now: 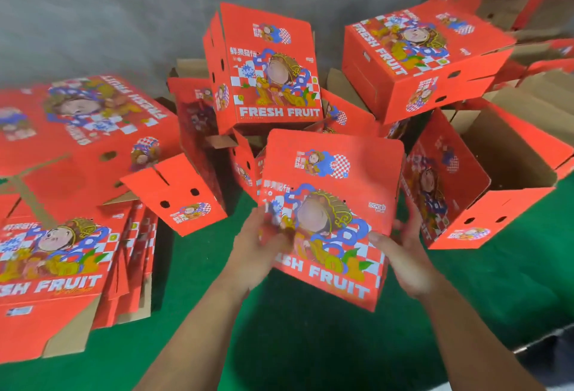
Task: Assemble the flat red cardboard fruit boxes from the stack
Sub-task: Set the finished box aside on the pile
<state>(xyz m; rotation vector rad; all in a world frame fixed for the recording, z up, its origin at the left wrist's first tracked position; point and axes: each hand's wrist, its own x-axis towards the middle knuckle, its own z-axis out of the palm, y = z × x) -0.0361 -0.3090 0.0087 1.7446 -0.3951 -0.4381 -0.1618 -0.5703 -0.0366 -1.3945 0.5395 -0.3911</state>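
Right now my left hand [257,241] pinches the left edge of the held box [329,213], thumb on the printed face, while my right hand [403,254] has its thumb pressing the right edge, and its fingers go behind the card. Both grips are pinching that box, which hangs above the green floor [295,334]. To do this well, I judge I should square the walls evenly and keep thumbs off the creases. Left of my left grip lies the flat stack [62,266], well apart. Beyond both grips sit the finished boxes [264,70], piled near the grey wall [108,2].
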